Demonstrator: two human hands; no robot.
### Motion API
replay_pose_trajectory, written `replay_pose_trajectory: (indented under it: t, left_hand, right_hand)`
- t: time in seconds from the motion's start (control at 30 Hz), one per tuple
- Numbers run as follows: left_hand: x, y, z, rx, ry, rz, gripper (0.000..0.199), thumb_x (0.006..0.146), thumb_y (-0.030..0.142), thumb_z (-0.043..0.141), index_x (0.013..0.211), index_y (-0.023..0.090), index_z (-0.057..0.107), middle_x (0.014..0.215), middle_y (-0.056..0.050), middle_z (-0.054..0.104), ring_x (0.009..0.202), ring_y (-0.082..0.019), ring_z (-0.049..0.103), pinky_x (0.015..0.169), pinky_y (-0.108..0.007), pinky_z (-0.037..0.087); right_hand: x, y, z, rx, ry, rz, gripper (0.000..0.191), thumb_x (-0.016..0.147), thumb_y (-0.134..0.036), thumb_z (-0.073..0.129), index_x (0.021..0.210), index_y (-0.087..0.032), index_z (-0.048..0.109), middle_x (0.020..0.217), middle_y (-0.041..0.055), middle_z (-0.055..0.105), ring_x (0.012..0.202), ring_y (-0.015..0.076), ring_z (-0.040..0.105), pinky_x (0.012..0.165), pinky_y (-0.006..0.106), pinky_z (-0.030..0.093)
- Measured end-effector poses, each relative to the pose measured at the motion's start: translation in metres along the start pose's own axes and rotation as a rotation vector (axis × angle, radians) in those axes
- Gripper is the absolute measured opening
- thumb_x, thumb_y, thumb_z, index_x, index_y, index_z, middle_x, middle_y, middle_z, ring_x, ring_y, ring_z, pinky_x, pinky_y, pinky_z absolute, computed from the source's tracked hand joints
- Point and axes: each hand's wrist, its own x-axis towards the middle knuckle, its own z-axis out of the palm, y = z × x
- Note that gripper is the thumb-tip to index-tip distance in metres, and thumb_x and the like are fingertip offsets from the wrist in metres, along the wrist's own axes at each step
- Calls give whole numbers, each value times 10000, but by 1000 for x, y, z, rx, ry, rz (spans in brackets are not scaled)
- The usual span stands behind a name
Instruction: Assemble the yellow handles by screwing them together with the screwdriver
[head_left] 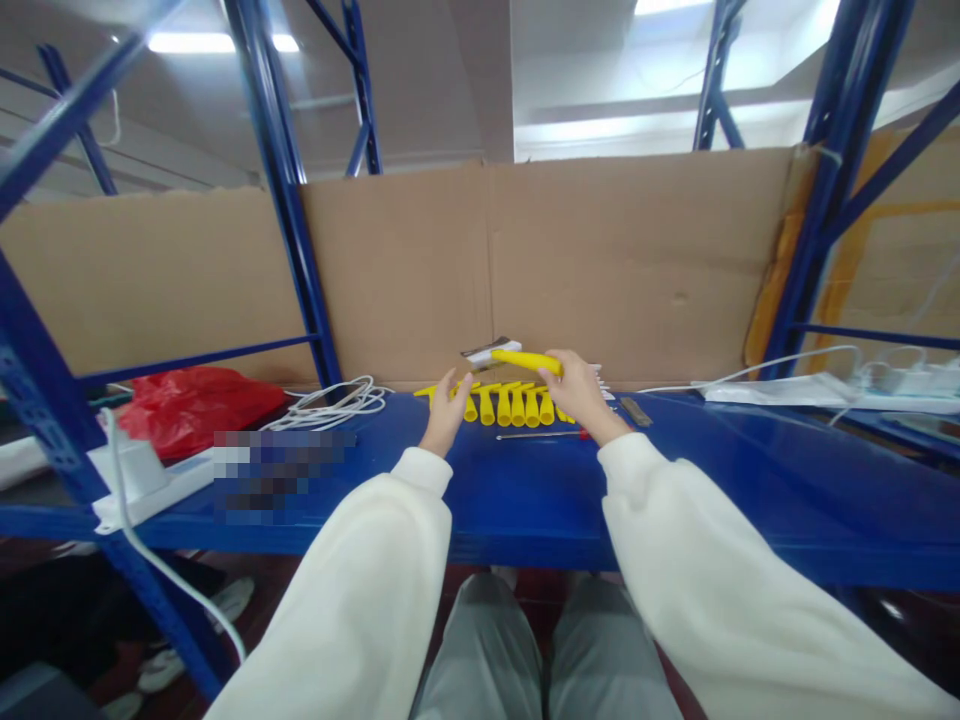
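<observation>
A yellow plastic tube-like handle (pixel 525 360) is held near its right end by my right hand (pixel 571 384), raised above the shelf and pointing left. My left hand (pixel 448 402) is beside the left end of a row of several similar yellow handles (pixel 517 406), with its thumb and fingers apart and nothing visible between them. The row's round hollow ends face me. In front of it lies a screwdriver (pixel 540 435) with a thin metal shaft and a red handle, partly hidden by my right hand. Behind the raised handle is a small white and dark packet (pixel 489 352).
The blue shelf (pixel 525 500) has a cardboard back wall (pixel 600 260) and blue posts. Coiled white cable (pixel 337 403), a red plastic bag (pixel 199 405) and a white power strip (pixel 161 490) lie left. A small flat metal piece (pixel 636 411) and white strip (pixel 787 389) lie right.
</observation>
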Motion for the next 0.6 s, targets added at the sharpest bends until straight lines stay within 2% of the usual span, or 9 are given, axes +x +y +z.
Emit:
replay_pose_trajectory:
  t: [0.1,0.23,0.33,0.4,0.47,0.6]
  left_hand:
    - [-4,7,4,-16,-21,-66,328,749,389,741,969,149,701,1071,-140,737,1105,-277,668,1005,-404,481]
    - [-9,12,7,-53,-114,-82,271,701,354,754,871,150,700,944,-121,759,967,-271,714,934,-410,523]
    - [-8,10,3,42,-23,-57,226,706,258,726,901,150,689,1019,-133,747,1045,-274,692,972,-402,506]
    - [-6,9,-1,125,95,-52,251,707,199,712,950,150,677,1083,-143,726,1132,-277,655,1004,-390,487]
    - [-5,9,-3,142,161,-100,312,716,172,709,1023,151,656,1085,-141,718,1132,-268,654,972,-378,507]
    - [-8,14,0,-4,67,-328,334,777,155,682,1103,124,618,952,-117,726,948,-229,707,780,-327,564]
  right_hand:
    - [-21,0,18,-4,-101,-130,368,894,-250,528,1225,-141,647,1183,177,683,1114,308,634,973,473,487]
    - [-34,9,21,52,-163,-241,354,920,-263,509,1236,-166,636,1162,144,686,1092,273,639,977,425,493]
    - [-34,13,22,94,-164,-211,346,918,-270,519,1222,-163,645,1140,145,685,1079,272,641,969,421,501]
    - [-33,15,24,129,-124,-160,334,911,-288,534,1196,-172,664,1121,146,688,1063,279,645,963,429,505]
    - [-32,17,27,169,-69,-105,326,895,-312,559,1165,-178,686,1100,147,695,1045,286,652,960,437,507]
    - [-32,21,29,232,0,-55,339,855,-346,606,1129,-180,713,1090,151,705,1038,305,657,975,466,495]
